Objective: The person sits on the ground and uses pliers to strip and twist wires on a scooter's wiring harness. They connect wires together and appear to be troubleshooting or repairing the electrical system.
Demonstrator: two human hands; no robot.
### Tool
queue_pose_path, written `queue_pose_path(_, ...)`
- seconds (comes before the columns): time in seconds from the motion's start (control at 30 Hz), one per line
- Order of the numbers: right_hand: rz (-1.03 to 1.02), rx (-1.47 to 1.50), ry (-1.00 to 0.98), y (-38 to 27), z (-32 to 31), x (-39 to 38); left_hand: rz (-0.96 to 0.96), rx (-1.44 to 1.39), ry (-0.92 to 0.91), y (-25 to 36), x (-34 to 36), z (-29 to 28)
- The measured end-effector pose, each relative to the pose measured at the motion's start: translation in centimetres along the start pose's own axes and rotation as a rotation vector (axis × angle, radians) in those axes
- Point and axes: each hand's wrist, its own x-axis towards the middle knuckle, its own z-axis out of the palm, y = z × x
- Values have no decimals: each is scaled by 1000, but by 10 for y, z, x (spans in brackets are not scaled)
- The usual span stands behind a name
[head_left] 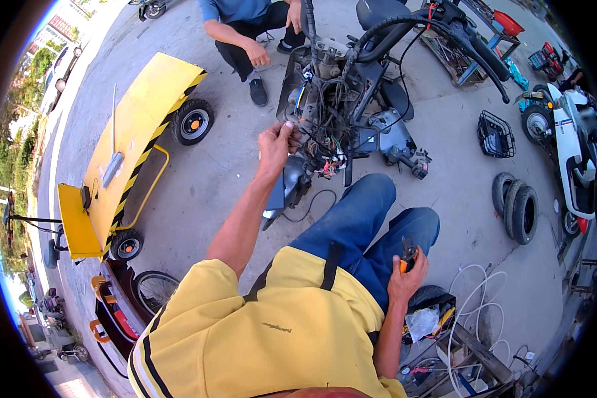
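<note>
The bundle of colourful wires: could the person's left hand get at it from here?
Probably yes: the left hand is close by, and the colourful wires hang exposed to its right, though some dark cables may crowd the way.

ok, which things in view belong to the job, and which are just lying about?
Job:
- stripped-down scooter, its exposed wiring by the left hand
- orange-handled pliers in the right hand

Seemingly just lying about:
- yellow cart
- loose tires
- black basket
- parked white scooter
</note>
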Motion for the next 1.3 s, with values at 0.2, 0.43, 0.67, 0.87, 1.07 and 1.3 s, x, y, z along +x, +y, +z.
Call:
queue_pose_path(0.2, 1, -77, 26, -3, -7, -4, 31, 141, 30, 15, 5, 4)
queue_pose_path(0.43, 6, -145, 18, 4, -7, -4, 58, 38, 13, 0, 17, 11)
queue_pose_path(0.67, 27, -140, -1, 6, -7, -1, -20, -141, -94, -7, 22, 10)
queue_pose_path(0.87, 13, -119, -1, 5, -5, 2, -87, -263, -162, -5, 16, 2)
queue_pose_path(1.07, -21, -129, -10, 4, -4, 5, -15, -154, -138, -8, 2, -2)
queue_pose_path(1.3, -14, -74, -59, 2, 3, 13, -43, -314, -84, -9, -1, 4)
